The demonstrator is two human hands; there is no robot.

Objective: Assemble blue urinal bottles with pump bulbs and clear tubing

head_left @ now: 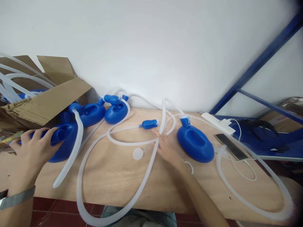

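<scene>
At the left, my left hand [35, 142] is wrapped round a blue plastic piece with a round open mouth [58, 136]. That piece is in front of a blue urinal bottle [68, 145], and the palm hides much of it. In the middle of the table my right hand [167, 148] has its fingers around a translucent white hose [155, 151], which loops down past the front edge. A small blue urinal head [150, 124] lies just beyond those fingers. Beside them is a round white cap [138, 153]. Another blue urinal bottle [195, 143] lies to the right.
An open cardboard box [52, 101] with hoses sticking out stands at the left. More blue bottles [115, 112] are along the wall. A power strip [216, 123], a phone [230, 146], cables and another hose loop [255, 211] are on the right, beside a blue metal frame [255, 63].
</scene>
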